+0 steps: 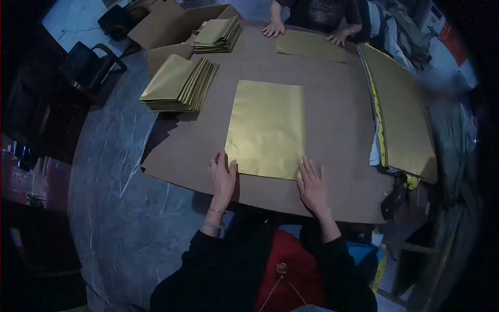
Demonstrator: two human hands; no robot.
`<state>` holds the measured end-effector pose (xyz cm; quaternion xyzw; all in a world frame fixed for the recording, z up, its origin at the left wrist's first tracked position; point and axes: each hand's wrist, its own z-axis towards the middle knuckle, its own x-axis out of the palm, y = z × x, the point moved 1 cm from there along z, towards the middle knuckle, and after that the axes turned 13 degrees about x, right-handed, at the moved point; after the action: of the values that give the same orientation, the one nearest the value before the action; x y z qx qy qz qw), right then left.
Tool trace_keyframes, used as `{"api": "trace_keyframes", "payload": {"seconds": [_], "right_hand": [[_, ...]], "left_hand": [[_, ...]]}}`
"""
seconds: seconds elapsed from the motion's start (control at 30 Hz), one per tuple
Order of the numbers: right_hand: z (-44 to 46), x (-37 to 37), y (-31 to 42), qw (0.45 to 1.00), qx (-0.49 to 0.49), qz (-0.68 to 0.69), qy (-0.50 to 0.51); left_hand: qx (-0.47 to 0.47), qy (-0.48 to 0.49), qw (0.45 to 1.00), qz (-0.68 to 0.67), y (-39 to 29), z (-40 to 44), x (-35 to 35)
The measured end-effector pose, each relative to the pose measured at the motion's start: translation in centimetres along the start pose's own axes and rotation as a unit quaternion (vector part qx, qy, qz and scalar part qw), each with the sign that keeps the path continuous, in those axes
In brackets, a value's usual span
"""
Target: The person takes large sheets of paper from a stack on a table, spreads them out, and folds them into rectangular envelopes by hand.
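A sheet of gold paper (266,127) lies flat on the brown cardboard tabletop (338,109) in front of me. My left hand (222,174) rests at its near left corner, fingers stretched out and thumb touching the edge. At the near right corner lies my right hand (312,183), flat with its fingers extended along the paper's side. Neither hand grips anything. The paper looks smooth, with slight creases near the lower left.
Two stacks of folded gold paper, a nearer one (176,83) and a farther one (217,34), stand at the left by an open cardboard box (163,28). A tall pile of gold sheets (397,112) is at the right. Across the table, a person's hands (274,27) touch another gold sheet (312,47).
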<state>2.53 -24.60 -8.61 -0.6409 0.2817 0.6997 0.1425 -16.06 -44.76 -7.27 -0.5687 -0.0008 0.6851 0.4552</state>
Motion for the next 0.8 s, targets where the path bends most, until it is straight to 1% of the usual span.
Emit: {"api": "trace_keyframes", "payload": {"seconds": [0.07,0.1,0.13,0.17,0.2,0.23,0.27,0.33,0.37,0.4,0.47,0.5,0.53,0.57,0.6,0.67,0.7,0.8], "right_hand": [[0.0,-0.5,0.4,1.0,0.004,0.002,0.014],[0.0,-0.6,0.5,1.0,0.017,0.003,0.025],[0.0,-0.4,0.6,1.0,0.016,0.017,-0.009],[-0.1,-0.4,0.6,1.0,0.021,0.017,-0.006],[-0.3,-0.6,0.5,1.0,-0.007,0.015,0.004],[-0.5,-0.6,0.5,0.999,-0.035,0.012,0.013],[-0.7,-0.7,0.6,0.998,-0.049,0.029,-0.001],[-0.7,-0.6,0.6,0.999,-0.046,0.025,0.001],[-0.7,-0.4,0.5,0.999,-0.047,0.023,0.007],[-0.6,-0.2,0.4,0.998,-0.059,0.005,-0.009],[-0.7,0.0,0.4,0.998,-0.056,0.011,-0.012],[-0.7,0.0,0.4,0.998,-0.052,0.017,-0.015],[-0.6,0.0,0.3,0.998,-0.055,0.016,-0.016],[-0.6,0.1,0.2,0.998,-0.054,0.022,-0.007],[-0.5,0.1,0.1,0.998,-0.052,0.029,0.004],[-0.6,-0.1,0.2,0.998,-0.054,0.031,0.007],[-0.6,-0.2,0.2,0.998,-0.054,0.034,0.011],[-0.5,0.1,0.1,0.998,-0.051,0.028,0.013]], "left_hand": [[-0.051,0.038,0.998,0.028,0.6,0.3,-1.4],[-0.065,0.037,0.996,0.056,1.1,0.4,-1.4],[-0.065,0.042,0.995,0.056,1.7,0.5,-1.2],[-0.068,0.045,0.997,0.011,2.5,0.6,-1.0],[-0.07,0.048,0.996,-0.036,3.4,0.8,-0.5],[-0.16,0.076,0.966,-0.188,4.5,1.2,0.2],[-0.158,0.079,0.966,-0.19,5.1,1.1,0.7],[-0.188,0.066,0.934,-0.298,4.2,1.6,0.1],[-0.158,0.032,0.947,-0.277,5.2,1.7,1.1],[-0.157,0.031,0.947,-0.278,4.9,2.2,0.8],[-0.103,0.101,0.957,-0.25,4.2,2.8,0.1],[-0.104,0.098,0.957,-0.251,4.6,2.8,0.5],[-0.02,0.066,0.982,-0.174,5.2,2.7,1.2],[0.063,0.033,0.993,-0.094,5.7,2.7,1.9],[0.062,0.03,0.993,-0.094,6.5,2.6,3.0],[-0.027,0.004,0.978,-0.208,7.8,2.6,4.5],[-0.028,0.002,0.977,-0.209,7.6,2.9,4.4],[-0.074,0.03,0.984,-0.158,6.8,3.3,3.4]]}}
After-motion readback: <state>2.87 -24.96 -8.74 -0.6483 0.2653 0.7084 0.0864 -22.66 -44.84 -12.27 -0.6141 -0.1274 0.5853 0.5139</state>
